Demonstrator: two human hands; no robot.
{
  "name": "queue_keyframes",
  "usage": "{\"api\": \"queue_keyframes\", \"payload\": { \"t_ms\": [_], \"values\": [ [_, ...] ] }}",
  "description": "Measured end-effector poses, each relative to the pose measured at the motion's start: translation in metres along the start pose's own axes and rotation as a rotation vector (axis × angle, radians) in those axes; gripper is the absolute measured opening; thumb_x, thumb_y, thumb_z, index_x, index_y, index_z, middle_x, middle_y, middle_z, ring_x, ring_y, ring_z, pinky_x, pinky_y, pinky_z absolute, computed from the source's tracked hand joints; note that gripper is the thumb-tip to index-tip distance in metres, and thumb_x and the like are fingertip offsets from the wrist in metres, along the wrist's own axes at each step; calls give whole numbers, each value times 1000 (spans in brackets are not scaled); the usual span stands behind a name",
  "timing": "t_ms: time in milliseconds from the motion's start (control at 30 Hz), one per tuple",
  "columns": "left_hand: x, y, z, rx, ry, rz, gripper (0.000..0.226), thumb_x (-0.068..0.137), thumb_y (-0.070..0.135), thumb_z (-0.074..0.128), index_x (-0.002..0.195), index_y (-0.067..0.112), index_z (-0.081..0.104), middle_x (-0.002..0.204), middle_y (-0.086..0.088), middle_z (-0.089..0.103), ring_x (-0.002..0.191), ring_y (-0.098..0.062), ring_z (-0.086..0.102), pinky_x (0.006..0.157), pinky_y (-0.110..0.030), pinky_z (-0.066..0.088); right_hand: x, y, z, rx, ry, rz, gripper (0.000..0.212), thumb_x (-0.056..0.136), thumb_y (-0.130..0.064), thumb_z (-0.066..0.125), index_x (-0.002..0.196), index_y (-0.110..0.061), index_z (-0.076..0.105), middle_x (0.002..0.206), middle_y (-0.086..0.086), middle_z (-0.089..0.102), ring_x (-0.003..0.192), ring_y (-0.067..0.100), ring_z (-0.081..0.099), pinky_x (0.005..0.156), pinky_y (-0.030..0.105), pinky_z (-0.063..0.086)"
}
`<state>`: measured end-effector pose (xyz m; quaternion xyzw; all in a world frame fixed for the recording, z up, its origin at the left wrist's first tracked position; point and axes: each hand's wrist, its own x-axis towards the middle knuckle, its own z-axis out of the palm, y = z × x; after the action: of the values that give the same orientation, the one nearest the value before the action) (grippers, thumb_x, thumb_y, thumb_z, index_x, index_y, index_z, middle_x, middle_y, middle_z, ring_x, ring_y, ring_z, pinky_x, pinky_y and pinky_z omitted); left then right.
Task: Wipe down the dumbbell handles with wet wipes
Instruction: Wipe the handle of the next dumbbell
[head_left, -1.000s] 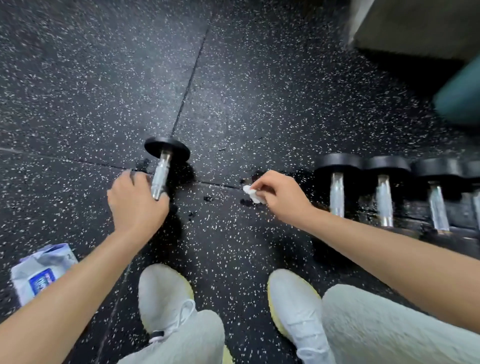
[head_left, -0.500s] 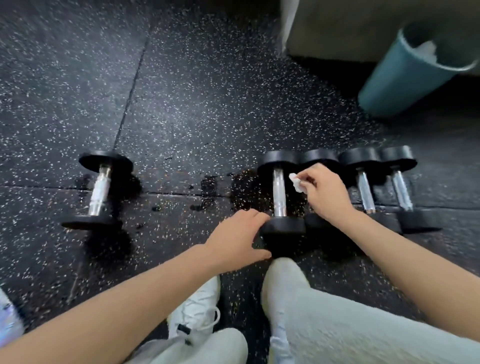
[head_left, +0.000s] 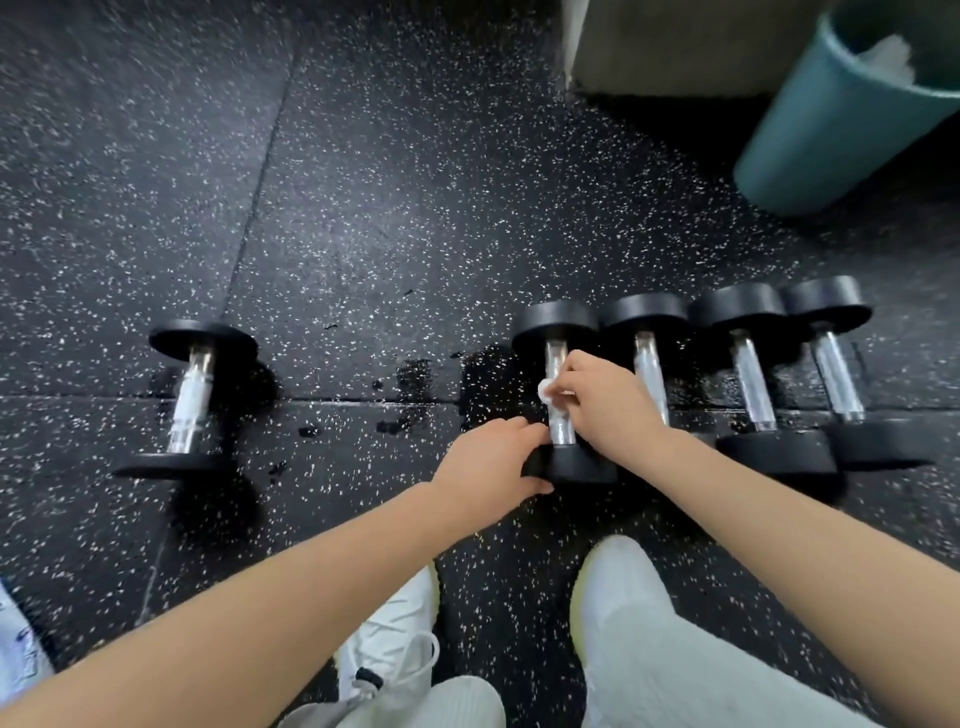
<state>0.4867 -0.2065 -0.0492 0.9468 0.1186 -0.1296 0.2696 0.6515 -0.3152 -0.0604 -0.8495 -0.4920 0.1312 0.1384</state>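
The right hand pinches a white wet wipe against the handle of the row's leftmost dumbbell. The left hand curls round its near end.

Black rubber floor flecked white, tile seams crossing, wet patches at centre, grey wall base top right, teal bin upper right corner.

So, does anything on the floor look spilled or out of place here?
Yes. Dark wet patches glisten on the floor just left of the dumbbell row, and one dumbbell lies alone further left.
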Motion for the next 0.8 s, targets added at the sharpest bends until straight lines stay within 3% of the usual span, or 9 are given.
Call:
{"api": "queue_keyframes", "payload": {
  "t_ms": [100, 300, 367, 533, 800],
  "values": [
    [1, 2, -1, 5, 2, -17, 51, 89, 47, 74, 134, 32, 56, 115, 6, 60, 112, -20, 57, 82, -34, 42, -7, 3, -2, -46, -38, -66, 14, 90, -15, 67, 95, -23, 77, 91, -6, 56, 85, 21, 59, 65, 41, 51],
    [2, 7, 3, 1, 41, -43, 40, 89, 44, 74, 124, 31, 59, 106, 9, 58, 104, -18, 57, 74, -33, 41, 36, 12, 10, -83, 136, 16, 19, 76, 1, 71, 78, -18, 68, 84, 1, 54, 74, 25, 54, 49, 38, 47],
    [0, 5, 5, 2, 49, -43, 40, 90, 45, 72, 125, 31, 58, 106, 10, 57, 104, -17, 56, 73, -31, 37, 34, 9, 17, -105, 151, 12, 23, 74, 1, 74, 85, -18, 69, 86, 1, 54, 73, 24, 53, 45, 36, 46],
    [-2, 3, 11, -17, 73, -43, 40, 91, 47, 71, 127, 33, 58, 100, 15, 51, 104, -13, 55, 75, -30, 39, -1, 11, 23, -135, 113, -27, 24, 72, 2, 73, 88, -15, 67, 89, 1, 51, 72, 20, 51, 45, 39, 48],
    [-3, 5, 11, -3, 91, -45, 41, 91, 47, 71, 128, 35, 56, 105, 14, 56, 105, -12, 55, 81, -33, 47, 35, 17, 14, -130, 155, -35, 21, 72, 5, 71, 80, -14, 67, 83, 3, 53, 71, 25, 53, 45, 36, 42]
  ]
}}
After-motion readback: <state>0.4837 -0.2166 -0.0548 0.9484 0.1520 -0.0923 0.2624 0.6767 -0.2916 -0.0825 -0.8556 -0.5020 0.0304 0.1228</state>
